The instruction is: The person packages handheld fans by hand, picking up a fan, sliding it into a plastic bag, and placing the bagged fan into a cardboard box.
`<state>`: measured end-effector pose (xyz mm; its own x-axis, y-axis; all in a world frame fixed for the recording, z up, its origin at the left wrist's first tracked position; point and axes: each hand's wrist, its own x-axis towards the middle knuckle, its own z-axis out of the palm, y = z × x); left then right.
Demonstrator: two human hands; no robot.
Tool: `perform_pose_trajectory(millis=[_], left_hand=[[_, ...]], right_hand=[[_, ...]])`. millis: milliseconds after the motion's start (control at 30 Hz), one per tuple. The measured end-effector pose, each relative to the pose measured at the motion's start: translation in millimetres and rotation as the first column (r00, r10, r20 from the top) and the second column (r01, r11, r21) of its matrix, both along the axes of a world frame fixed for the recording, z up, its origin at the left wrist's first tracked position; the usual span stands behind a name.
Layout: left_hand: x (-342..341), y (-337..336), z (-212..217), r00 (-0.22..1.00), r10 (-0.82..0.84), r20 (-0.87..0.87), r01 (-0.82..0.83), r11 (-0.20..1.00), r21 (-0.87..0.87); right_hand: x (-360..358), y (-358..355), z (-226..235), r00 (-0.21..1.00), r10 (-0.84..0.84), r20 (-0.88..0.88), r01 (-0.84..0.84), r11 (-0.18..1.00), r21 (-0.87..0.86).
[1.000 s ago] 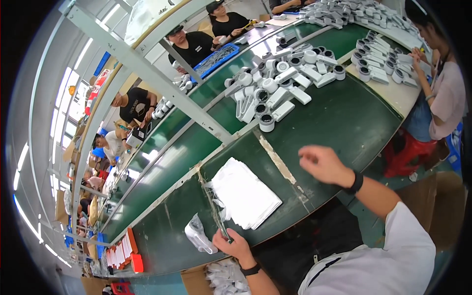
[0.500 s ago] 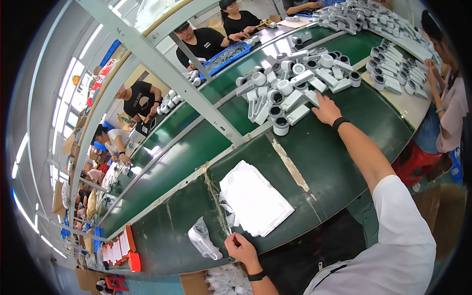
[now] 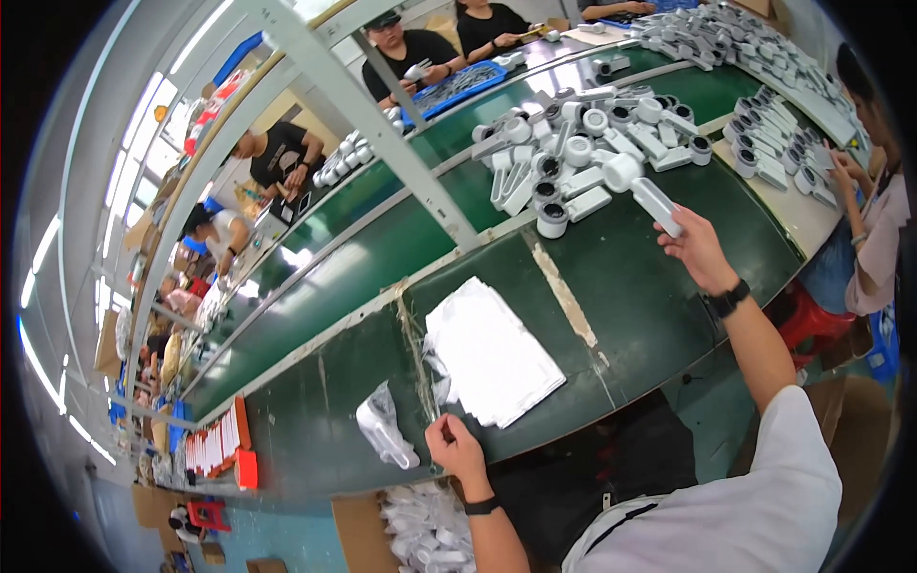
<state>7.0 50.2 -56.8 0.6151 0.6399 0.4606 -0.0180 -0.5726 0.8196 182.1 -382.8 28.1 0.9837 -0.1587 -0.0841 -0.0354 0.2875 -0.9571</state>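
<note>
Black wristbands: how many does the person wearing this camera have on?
2. The left wristband sits just behind the left hand; the right wristband just behind the right hand, which holds a white device. Neither is hidden.
</note>
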Motion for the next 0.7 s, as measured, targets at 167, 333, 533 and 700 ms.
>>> perform_pose_trajectory(millis=[167,333,533,700], left_hand=[[6.4,-21.7,31.6,0.993,-0.114,0.032,0.114,0.993,0.017],[37.4,-65.5,64.4,0.944,-0.318,-0.086,0.320,0.821,0.472],[52.9,-64.2,52.4,0.885,-0.171,-0.433,0.393,0.774,0.497],[54.8,-55.4,54.2,0.880,-0.196,-0.432,0.397,0.804,0.442]], right_hand=[[-75.7,25.9,-6.6,0.917,0.378,0.126,-0.396,0.840,0.371],[-111.4,64.3,-39.5,0.932,0.362,0.005,-0.342,0.875,0.342],[-118.7,83.4,-47.9,0.947,0.318,-0.044,-0.306,0.936,0.172],[-118.8,82.9,-51.4,0.946,0.323,-0.023,-0.316,0.938,0.141]])
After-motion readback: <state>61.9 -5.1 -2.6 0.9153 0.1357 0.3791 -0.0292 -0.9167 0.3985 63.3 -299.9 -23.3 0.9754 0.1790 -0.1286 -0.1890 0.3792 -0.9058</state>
